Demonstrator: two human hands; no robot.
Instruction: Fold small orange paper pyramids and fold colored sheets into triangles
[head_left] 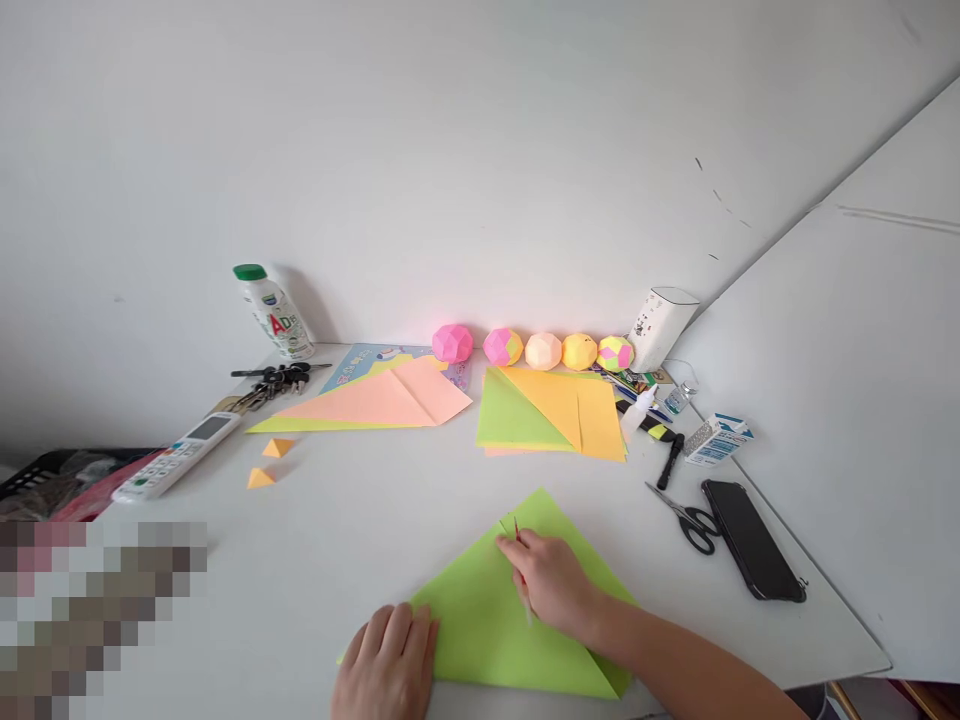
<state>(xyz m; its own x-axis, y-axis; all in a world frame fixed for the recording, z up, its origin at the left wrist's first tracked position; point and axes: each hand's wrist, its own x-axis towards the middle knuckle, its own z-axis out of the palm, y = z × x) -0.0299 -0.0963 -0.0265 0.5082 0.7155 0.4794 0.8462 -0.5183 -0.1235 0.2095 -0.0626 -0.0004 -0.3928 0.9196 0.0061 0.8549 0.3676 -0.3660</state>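
Observation:
A folded sheet of green paper lies on the white table at the front centre. On its left corner rests my left hand, palm down, its fingers flat and side by side. My right hand is closed round a thin, reddish, pointed tool over the upper part of the sheet. The tool's tip is near the top fold, and its pale end shows below the hand. What exactly the tool is cannot be made out.
Behind lie pink paper, orange paper and several faceted paper balls. Scissors and a phone are at right. A remote, keys and a bottle stand or lie left.

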